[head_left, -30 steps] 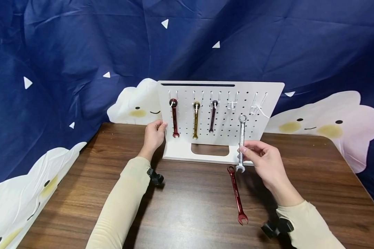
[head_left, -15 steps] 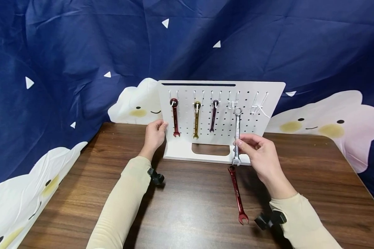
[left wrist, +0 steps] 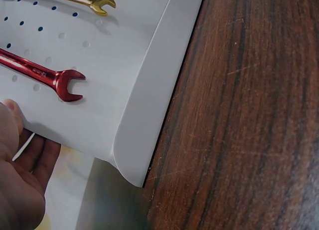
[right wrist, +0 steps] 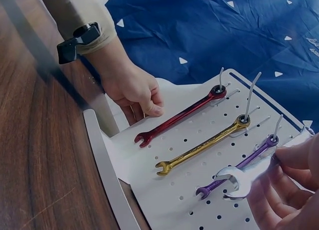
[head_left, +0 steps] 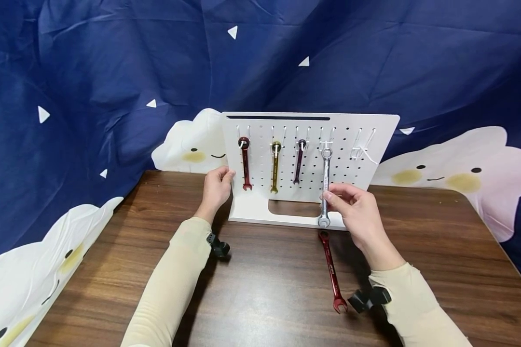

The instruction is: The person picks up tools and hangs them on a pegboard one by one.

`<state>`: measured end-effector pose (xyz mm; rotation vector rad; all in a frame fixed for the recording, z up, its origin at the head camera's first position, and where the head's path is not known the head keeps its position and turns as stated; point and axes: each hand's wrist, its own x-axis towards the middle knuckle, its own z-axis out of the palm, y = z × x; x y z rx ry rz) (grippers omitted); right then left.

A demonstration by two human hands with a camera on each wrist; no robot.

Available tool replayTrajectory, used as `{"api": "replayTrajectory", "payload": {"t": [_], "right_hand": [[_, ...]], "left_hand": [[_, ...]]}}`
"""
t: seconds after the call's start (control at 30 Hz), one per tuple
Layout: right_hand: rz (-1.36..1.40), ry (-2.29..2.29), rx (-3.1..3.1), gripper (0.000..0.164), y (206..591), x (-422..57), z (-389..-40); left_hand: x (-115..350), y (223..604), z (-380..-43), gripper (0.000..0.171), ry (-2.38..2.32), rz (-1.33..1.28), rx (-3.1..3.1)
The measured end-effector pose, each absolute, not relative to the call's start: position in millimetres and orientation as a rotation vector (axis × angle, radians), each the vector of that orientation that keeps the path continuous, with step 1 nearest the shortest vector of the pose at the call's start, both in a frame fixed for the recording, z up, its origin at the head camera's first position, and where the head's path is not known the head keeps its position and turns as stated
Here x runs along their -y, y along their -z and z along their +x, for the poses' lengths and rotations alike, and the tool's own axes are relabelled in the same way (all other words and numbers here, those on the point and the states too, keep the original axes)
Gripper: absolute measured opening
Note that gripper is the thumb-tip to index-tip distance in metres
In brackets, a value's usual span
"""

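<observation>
My right hand (head_left: 359, 217) pinches a silver combination wrench (head_left: 325, 180) around its middle. The wrench stands nearly upright in front of the white pegboard (head_left: 260, 205), its ring end up by the fourth hook (head_left: 325, 143); whether the ring touches the hook, I cannot tell. At the board's left edge, my left hand (head_left: 216, 190) grips the panel, thumb in front and fingers behind, as the left wrist view shows. A red wrench (right wrist: 179, 116), a yellow wrench (right wrist: 204, 146) and a purple wrench (head_left: 298, 164) hang by their ring ends on hooks.
Another red wrench (head_left: 331, 272) lies on the wooden table (head_left: 260, 289) in front of the board, open end toward me. A slanted white hook (head_left: 362, 147) at the board's right side carries nothing. Behind hangs a blue cloth (head_left: 260, 58) with cloud figures.
My right hand has carried the silver wrench left and slightly up, bringing its ring end from right of the fourth hook to just below it. The left hand keeps its grip on the board.
</observation>
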<state>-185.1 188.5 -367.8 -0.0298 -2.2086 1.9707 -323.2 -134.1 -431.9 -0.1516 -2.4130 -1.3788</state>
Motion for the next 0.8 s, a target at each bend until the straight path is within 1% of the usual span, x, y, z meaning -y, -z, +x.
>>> {"api": "replayTrajectory", "payload": {"t": [0.23,0.27,0.33,0.47,0.5,0.8], "right_hand": [[-0.036,-1.971,2.219,0.016,370,-190,-190],[-0.033,-1.978,2.215,0.013,370,-190,-191],[-0.036,-1.991,2.217,0.014,371,-190,-193],[-0.072,-2.008,2.221,0.018,374,-190,-200],[-0.086,-2.009,2.221,0.023,374,-190,-202],[-0.142,-2.128,2.101,0.020,380,-191,-219]], "left_hand": [[134,432,-324,0.026,1.380,-0.153,2.411],[134,432,-324,0.026,1.381,-0.152,2.410],[134,432,-324,0.026,1.380,-0.146,2.415],[134,432,-324,0.026,1.388,-0.137,2.421],[134,431,-323,0.026,1.388,-0.135,2.422],[133,431,-322,0.027,1.385,-0.136,2.421]]}}
